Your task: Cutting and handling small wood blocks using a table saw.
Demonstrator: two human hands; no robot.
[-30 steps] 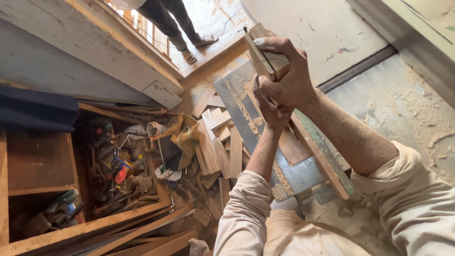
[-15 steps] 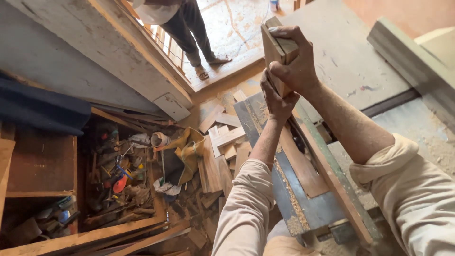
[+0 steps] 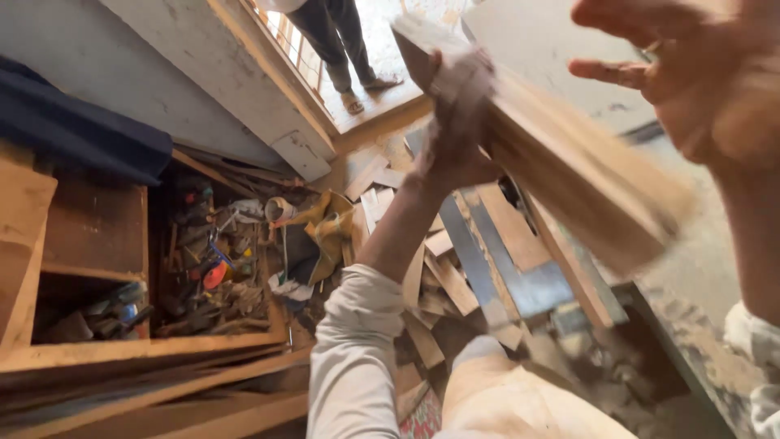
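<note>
Wooden board (image 3: 561, 175): you hold it raised in front of you, slanting from upper left down to lower right, and it is blurred with motion. Your left hand (image 3: 455, 122) grips it near its upper end, fingers wrapped and pressed together over the top face. Your right hand (image 3: 691, 73) is off the board, palm open and fingers (image 3: 609, 71) spread, close above its right part; I cannot tell whether any fingertip touches the wood.

Progress, as a judgement: the board is lifted and under one-handed control, but it is not set down on any surface. Placing or fitting it remains undone, and the second hand has no grip.

Surroundings below you: a heap of offcuts (image 3: 431, 276) lies on the floor just under the raised board, beside a long grey-blue plank (image 3: 487, 260). Left of that, a wooden crate (image 3: 154, 349) holds a jumble of tools (image 3: 207, 272), with a yellow cloth (image 3: 329, 232) draped at its right edge. Another person's legs (image 3: 341, 41) stand at the doorway well beyond the work.

Note: motion blur hides the board's edges and finish.
</note>
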